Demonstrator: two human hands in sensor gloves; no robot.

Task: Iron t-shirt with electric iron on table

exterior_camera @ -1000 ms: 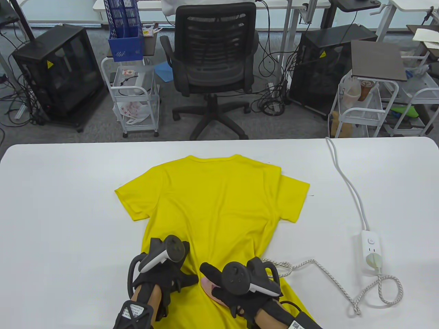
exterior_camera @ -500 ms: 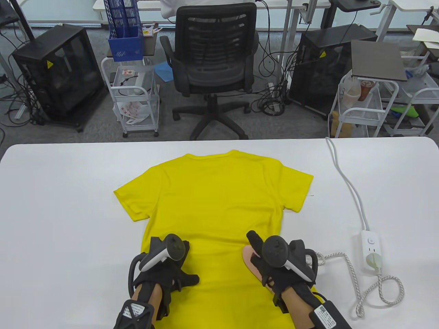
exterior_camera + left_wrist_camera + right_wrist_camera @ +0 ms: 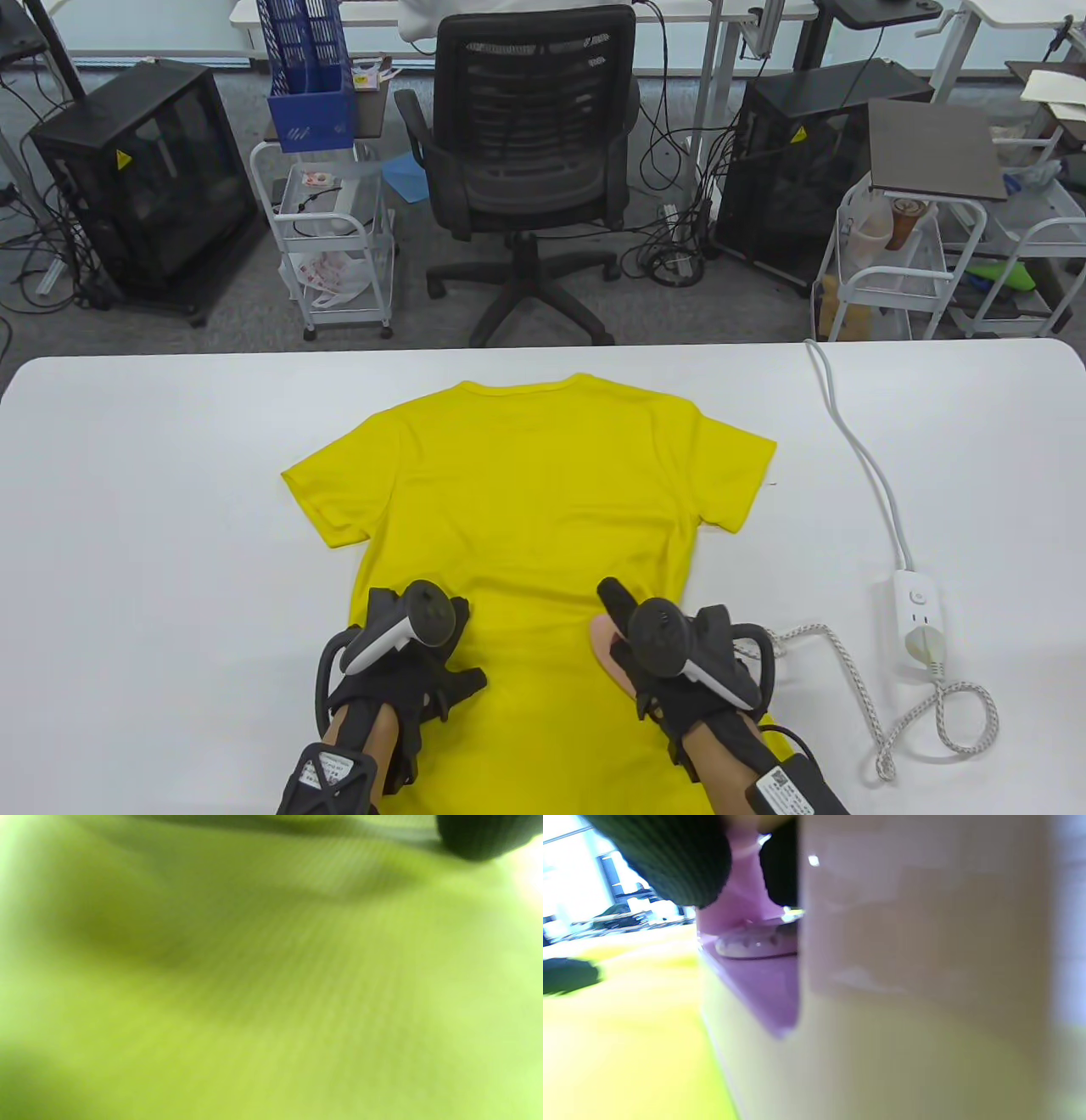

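Left hand lies flat, fingers spread, pressing the yellow t-shirt, which is spread collar-away at mid-counter. Fabric: thin fine-ribbed knit, soft, likely slides and bunches, so pin it near the hem. Right hand has its grip wrapped round the pink iron, sole on the lower right shirt. Iron: hard glossy plastic, probably heavy; hold by handle. Braided cord runs to the white power strip.

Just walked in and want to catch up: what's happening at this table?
A person is ironing a yellow t-shirt spread flat on the white table. The right hand grips a pink iron on the shirt's lower right part, while the left hand rests on the lower left part. The iron's cord runs to a power strip at the right.
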